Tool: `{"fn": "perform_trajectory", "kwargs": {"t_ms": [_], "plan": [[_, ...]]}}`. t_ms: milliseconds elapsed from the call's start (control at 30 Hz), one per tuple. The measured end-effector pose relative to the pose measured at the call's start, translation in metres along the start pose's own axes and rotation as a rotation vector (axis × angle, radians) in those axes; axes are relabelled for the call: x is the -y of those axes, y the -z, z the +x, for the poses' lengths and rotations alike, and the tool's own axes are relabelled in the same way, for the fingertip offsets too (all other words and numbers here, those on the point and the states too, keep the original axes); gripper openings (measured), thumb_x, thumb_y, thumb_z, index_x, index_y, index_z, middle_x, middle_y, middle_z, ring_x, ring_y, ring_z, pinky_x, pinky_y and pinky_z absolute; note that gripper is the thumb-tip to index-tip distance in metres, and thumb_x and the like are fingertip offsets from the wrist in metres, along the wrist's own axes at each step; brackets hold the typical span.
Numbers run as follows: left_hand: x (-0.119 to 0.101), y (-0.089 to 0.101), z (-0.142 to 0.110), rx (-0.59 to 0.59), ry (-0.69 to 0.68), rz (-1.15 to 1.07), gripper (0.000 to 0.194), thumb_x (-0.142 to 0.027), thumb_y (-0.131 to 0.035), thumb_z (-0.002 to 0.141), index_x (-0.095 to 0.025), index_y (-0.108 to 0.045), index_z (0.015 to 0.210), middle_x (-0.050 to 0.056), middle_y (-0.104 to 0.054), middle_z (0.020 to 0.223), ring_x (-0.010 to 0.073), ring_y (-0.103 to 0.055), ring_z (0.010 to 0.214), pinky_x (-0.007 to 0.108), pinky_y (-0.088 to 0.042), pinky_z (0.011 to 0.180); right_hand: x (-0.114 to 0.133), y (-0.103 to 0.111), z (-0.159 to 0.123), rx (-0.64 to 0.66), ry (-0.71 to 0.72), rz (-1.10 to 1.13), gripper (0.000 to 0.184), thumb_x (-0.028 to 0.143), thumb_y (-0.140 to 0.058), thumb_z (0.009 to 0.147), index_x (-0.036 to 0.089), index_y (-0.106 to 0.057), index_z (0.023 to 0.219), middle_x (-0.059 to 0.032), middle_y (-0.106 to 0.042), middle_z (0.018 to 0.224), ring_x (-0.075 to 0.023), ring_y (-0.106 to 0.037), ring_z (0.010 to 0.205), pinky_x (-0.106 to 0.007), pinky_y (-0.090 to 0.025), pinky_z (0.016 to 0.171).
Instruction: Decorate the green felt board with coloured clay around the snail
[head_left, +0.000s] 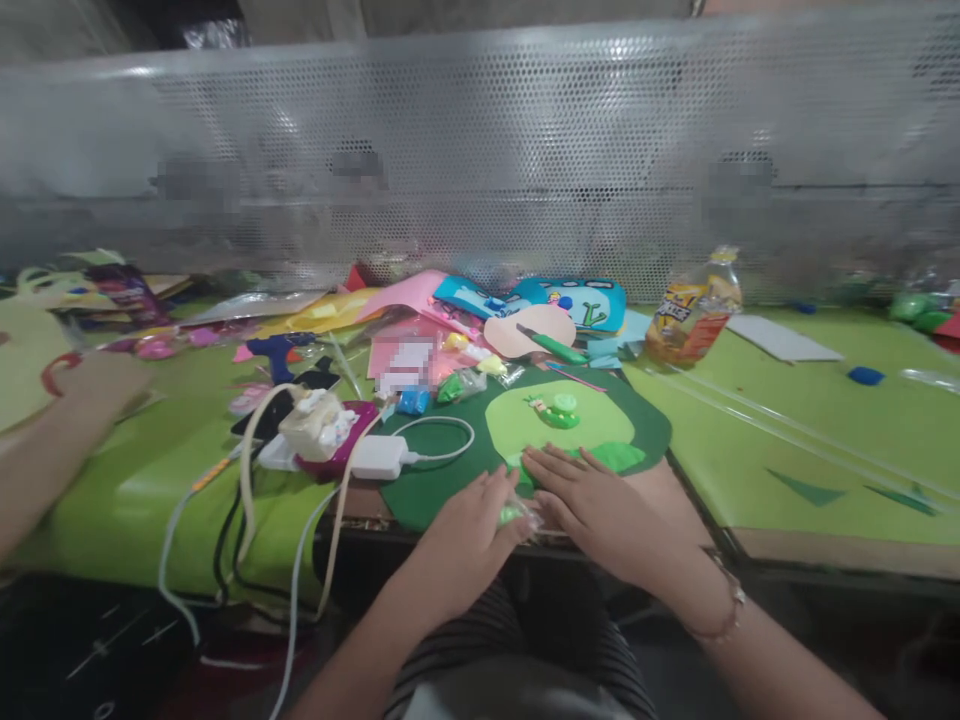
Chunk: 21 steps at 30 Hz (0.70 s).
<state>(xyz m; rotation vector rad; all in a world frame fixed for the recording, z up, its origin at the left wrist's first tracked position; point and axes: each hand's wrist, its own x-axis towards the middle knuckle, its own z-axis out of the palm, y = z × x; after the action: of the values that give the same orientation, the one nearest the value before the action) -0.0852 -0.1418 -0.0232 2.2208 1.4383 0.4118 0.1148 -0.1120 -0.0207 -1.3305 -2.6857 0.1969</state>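
Observation:
My right hand (600,505) lies flat with fingers stretched over a bright green strip of soft clay (619,458), pressing on its near side. This strip rests on a light green foam shape (514,410), which sits on a larger dark green foam sheet (431,500). In my left hand (469,535), between thumb and fingers, is a small clear plastic packet with green clay (514,513), partly hidden. Just beyond my hands a small green clay snail-like figure (562,408) with a coiled pale green top stands on the light green foam.
A white charger (379,457), a power strip (337,440) and loose cables lie at left, near a blue glue gun (277,352). A green cutter knife (551,345) rests on pale foam. A juice bottle (686,320) stands at right. Another person's hand (105,385) reaches in at far left.

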Motion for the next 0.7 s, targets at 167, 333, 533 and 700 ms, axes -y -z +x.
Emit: {"fn": "perform_trajectory", "kwargs": {"t_ms": [167,333,533,700], "plan": [[0.001,0.001,0.001,-0.005,0.013,-0.016,0.054,-0.047,-0.03,0.095,-0.016,-0.04,0.137,0.01,-0.04,0.145,0.0253,-0.034,0.135,0.044,-0.031,0.109,-0.002,0.0,-0.004,-0.031,-0.035,-0.067,0.047,0.031,-0.024,0.098,0.016,-0.037,0.141,-0.0046,-0.036,0.146,-0.0221,-0.035,0.134,-0.048,-0.034,0.108],[0.003,-0.002,0.002,-0.012,0.018,-0.005,0.054,-0.047,-0.031,0.094,-0.016,-0.039,0.138,0.011,-0.04,0.145,0.0261,-0.035,0.135,0.044,-0.033,0.108,-0.01,-0.002,-0.006,-0.06,0.019,-0.188,0.046,0.028,-0.026,0.099,0.01,-0.041,0.139,-0.0095,-0.04,0.144,-0.0249,-0.038,0.132,-0.047,-0.037,0.106],[0.004,-0.003,0.002,0.0,-0.004,0.011,0.055,-0.047,-0.031,0.095,-0.017,-0.035,0.14,0.009,-0.038,0.146,0.024,-0.032,0.136,0.044,-0.03,0.109,-0.024,-0.012,-0.011,-0.14,0.028,-0.295,0.042,0.024,-0.032,0.097,0.012,-0.046,0.136,-0.0098,-0.046,0.14,-0.0269,-0.042,0.13,-0.047,-0.041,0.101],[0.004,-0.001,0.001,0.0,-0.002,0.016,0.057,-0.049,-0.03,0.094,-0.016,-0.037,0.14,0.01,-0.038,0.146,0.0253,-0.033,0.136,0.044,-0.03,0.11,-0.023,-0.007,-0.012,-0.209,-0.027,-0.333,0.04,0.026,-0.033,0.097,0.012,-0.054,0.128,-0.0102,-0.055,0.132,-0.0291,-0.047,0.125,-0.051,-0.04,0.1]]}}
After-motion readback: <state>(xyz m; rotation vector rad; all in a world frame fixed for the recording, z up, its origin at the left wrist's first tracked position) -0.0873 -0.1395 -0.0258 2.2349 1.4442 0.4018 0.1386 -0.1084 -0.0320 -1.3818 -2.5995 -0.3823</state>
